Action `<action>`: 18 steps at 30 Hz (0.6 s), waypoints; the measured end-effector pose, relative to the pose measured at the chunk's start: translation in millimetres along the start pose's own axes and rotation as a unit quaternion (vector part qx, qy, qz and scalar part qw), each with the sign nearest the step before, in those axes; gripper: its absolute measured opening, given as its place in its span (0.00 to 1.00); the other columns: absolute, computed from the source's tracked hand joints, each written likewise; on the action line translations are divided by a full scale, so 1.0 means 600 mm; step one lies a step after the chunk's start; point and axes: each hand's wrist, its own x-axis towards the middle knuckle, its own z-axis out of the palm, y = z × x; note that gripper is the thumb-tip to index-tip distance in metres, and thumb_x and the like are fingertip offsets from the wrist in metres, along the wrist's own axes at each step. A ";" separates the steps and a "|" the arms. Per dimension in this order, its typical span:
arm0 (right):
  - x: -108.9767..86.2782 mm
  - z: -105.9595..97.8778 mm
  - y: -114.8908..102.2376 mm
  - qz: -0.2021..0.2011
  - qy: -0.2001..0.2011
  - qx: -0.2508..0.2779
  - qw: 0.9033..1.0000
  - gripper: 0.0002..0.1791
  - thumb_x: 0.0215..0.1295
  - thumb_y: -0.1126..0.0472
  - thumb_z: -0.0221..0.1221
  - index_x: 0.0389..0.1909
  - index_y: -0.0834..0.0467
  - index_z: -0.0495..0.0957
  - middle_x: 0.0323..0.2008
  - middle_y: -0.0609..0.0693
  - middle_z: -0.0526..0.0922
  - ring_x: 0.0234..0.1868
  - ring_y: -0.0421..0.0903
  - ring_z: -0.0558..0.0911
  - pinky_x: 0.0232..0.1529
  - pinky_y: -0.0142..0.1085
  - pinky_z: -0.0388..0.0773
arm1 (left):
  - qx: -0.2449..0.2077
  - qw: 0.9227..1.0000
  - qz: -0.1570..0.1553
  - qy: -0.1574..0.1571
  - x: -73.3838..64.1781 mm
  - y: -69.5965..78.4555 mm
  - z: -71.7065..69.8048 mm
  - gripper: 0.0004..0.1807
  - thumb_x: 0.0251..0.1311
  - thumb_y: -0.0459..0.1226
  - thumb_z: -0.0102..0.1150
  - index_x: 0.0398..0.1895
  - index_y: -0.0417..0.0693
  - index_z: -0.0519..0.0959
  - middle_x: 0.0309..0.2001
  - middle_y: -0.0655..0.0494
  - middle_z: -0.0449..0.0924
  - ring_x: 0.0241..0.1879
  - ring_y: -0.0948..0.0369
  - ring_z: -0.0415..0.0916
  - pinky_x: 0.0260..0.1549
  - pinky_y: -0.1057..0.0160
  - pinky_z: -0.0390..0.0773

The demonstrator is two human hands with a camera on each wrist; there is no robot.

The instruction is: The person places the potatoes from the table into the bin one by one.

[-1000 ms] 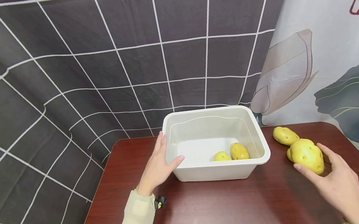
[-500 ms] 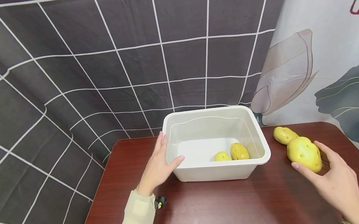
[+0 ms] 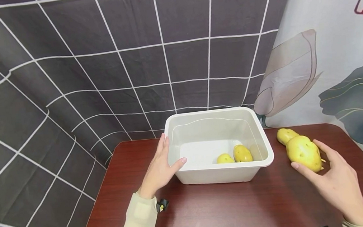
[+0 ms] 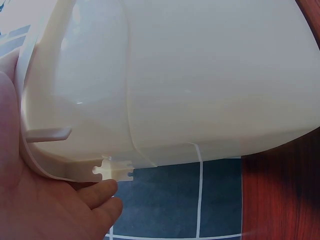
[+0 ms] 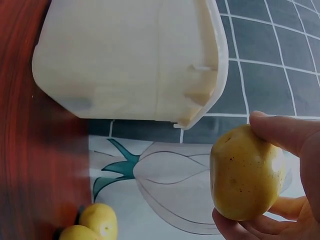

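My right hand point(image 3: 339, 180) holds a yellow potato point(image 3: 303, 153) between thumb and fingers. In the right wrist view this potato point(image 5: 245, 172) is off the table, with dark specks on its skin. Against the left side and front-left corner of a white plastic bin point(image 3: 219, 175), my left hand point(image 3: 157, 171) rests with fingers extended and the thumb at the front rim. The left wrist view shows the bin's outer wall point(image 4: 200, 85) beside that hand. Inside the bin lie two potatoes, one at the right point(image 3: 242, 153) and one point(image 3: 225, 158) partly hidden by the front wall.
Behind the held potato, another potato point(image 3: 285, 135) lies on the brown table point(image 3: 216, 211). The right wrist view shows two potatoes there, one point(image 5: 100, 220) beside another point(image 5: 77, 233). A dark gridded cloth point(image 3: 186, 59) and a floral cloth point(image 3: 335, 53) hang behind.
My right hand has moved slightly left and up with the potato, which covers more of the potatoes behind it. The left hand and the bin stay in place.
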 end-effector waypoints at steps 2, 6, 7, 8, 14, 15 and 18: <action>0.001 0.000 -0.002 -0.003 -0.001 0.003 1.000 0.50 0.47 0.52 0.79 0.72 0.60 0.68 0.52 0.66 0.79 0.32 0.15 0.65 0.32 0.26 0.63 | 0.000 1.000 0.001 0.000 0.000 0.000 0.000 0.55 0.63 0.64 0.57 0.81 0.43 0.46 0.82 0.60 0.33 0.78 0.56 0.43 0.70 0.46 0.58; 0.003 -0.001 -0.004 -0.003 -0.003 0.003 1.000 0.50 0.47 0.52 0.79 0.72 0.59 0.68 0.53 0.66 0.78 0.32 0.15 0.64 0.32 0.23 0.64 | 0.001 1.000 0.002 0.000 -0.001 0.000 -0.001 0.55 0.63 0.64 0.57 0.81 0.42 0.46 0.82 0.59 0.34 0.78 0.56 0.42 0.71 0.46 0.57; 0.004 -0.001 -0.005 -0.004 -0.003 0.002 1.000 0.50 0.47 0.52 0.79 0.72 0.59 0.68 0.53 0.66 0.78 0.33 0.15 0.64 0.32 0.21 0.64 | 0.001 1.000 0.002 0.000 -0.001 0.000 -0.001 0.55 0.63 0.64 0.57 0.81 0.43 0.46 0.82 0.59 0.34 0.78 0.56 0.42 0.71 0.46 0.57; 0.004 -0.001 -0.006 -0.006 -0.004 0.002 1.000 0.50 0.47 0.51 0.79 0.72 0.60 0.68 0.54 0.66 0.78 0.33 0.14 0.64 0.32 0.20 0.64 | 0.001 1.000 0.001 0.000 -0.001 0.000 -0.001 0.55 0.63 0.64 0.57 0.81 0.43 0.46 0.82 0.59 0.34 0.78 0.56 0.43 0.71 0.46 0.57; 0.006 0.000 -0.010 -0.013 -0.010 0.009 1.000 0.50 0.47 0.53 0.79 0.71 0.61 0.68 0.56 0.68 0.76 0.39 0.11 0.61 0.34 0.11 0.63 | 0.000 1.000 0.002 0.001 -0.001 0.001 -0.001 0.55 0.63 0.64 0.56 0.81 0.43 0.46 0.82 0.59 0.34 0.78 0.56 0.43 0.70 0.46 0.58; 0.006 0.000 -0.011 -0.013 -0.011 0.011 1.000 0.50 0.46 0.53 0.79 0.71 0.61 0.68 0.57 0.69 0.76 0.40 0.10 0.60 0.34 0.10 0.62 | 0.000 1.000 0.002 0.001 -0.001 0.001 -0.001 0.55 0.64 0.64 0.56 0.81 0.43 0.46 0.82 0.59 0.34 0.78 0.56 0.43 0.70 0.46 0.58; 0.008 0.002 -0.013 -0.013 -0.015 0.014 1.000 0.50 0.46 0.54 0.80 0.71 0.61 0.68 0.58 0.68 0.76 0.41 0.10 0.59 0.35 0.09 0.62 | -0.002 1.000 0.003 0.001 -0.002 0.001 -0.001 0.55 0.63 0.64 0.56 0.81 0.43 0.46 0.82 0.59 0.34 0.78 0.56 0.42 0.71 0.46 0.57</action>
